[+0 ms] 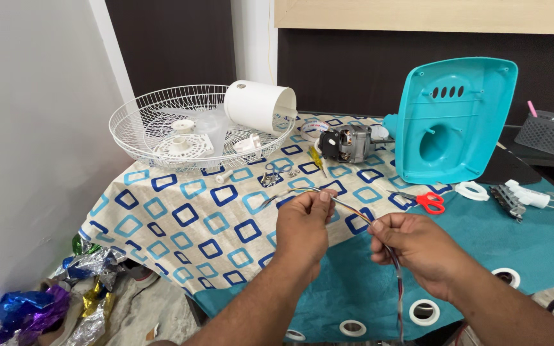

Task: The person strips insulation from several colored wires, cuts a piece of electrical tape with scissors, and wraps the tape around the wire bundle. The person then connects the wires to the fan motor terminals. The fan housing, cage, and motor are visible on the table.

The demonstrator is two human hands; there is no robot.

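Table: a cloth (181, 218) patterned with blue and teal squares covers the near left part, over a teal sheet (533, 237), set against a dark wall.
Left hand: the left hand (302, 227) is raised over the cloth's edge, thumb and fingertips pinched tight on a bundle of coloured wires (354, 214).
Right hand: the right hand (415, 247) sits just beside it, fingers curled shut around the same bundle, which hangs down from that fist past the table edge.
Wires: stretched between both hands, the bare tips poking out left of the left fingers.
Behind: a small motor (347, 144) lies near the upright teal fan housing (456, 122).
Left rear: a white wire fan guard (193, 128) holds a white cylinder (258, 106).
Right: red-handled scissors (428, 202) rest just below the housing.
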